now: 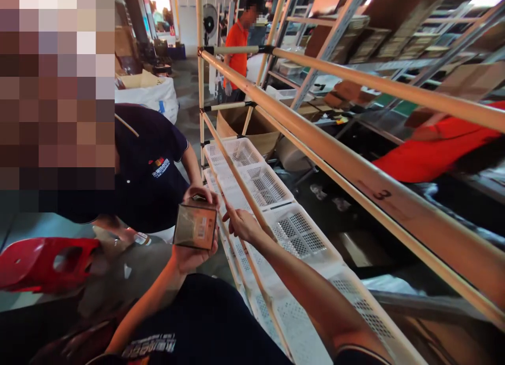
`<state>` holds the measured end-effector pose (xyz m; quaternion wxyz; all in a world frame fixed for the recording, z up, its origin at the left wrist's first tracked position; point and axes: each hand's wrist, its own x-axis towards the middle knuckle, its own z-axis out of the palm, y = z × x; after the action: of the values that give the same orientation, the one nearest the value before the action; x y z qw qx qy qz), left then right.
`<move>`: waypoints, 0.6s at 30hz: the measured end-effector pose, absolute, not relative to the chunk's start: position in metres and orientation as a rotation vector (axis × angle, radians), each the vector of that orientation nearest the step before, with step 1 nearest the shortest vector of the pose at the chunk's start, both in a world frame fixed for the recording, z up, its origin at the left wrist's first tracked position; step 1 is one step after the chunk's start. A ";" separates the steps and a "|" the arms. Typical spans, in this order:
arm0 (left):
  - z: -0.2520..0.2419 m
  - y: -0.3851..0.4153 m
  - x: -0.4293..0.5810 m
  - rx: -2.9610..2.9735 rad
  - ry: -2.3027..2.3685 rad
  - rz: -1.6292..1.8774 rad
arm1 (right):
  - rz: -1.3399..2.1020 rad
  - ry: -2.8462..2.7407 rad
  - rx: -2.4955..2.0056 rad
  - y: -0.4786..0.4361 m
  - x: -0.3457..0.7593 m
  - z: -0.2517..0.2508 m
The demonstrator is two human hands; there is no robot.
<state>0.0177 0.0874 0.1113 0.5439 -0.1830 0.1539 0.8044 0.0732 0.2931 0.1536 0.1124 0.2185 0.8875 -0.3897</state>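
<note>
My left hand (193,258) holds a small cardboard box (196,226) from below. The box has dark edges and a pale label with a barcode on the side facing me. At its top edge is a hand (201,193) of another person, who stands across from me in a dark shirt. Just right of the box, my right hand (244,225) is held up with nothing in it. Its index finger stretches toward the box, and the other fingers are loosely bent. White perforated plastic baskets (294,206) stand in a row on a rack beneath my right forearm.
Tan rack pipes (252,94) run diagonally above the baskets, close to my right arm. A red plastic stool (43,262) is at left. Behind the rack are a person in orange (236,52), another bending person in red-orange (442,144) and a large open carton (232,124).
</note>
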 end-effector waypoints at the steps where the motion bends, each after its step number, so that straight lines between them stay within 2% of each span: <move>1: 0.117 0.089 0.016 -0.497 0.305 1.884 | -1.150 2.599 0.646 0.293 0.073 0.153; 18: 0.130 0.104 0.012 -0.496 -0.046 1.834 | -0.946 2.683 0.482 0.295 0.074 0.147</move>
<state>0.0116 0.1044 0.1305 0.5813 -0.2125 -0.0196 0.7852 0.0737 0.2947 0.1473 0.1277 0.1658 0.9222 -0.3252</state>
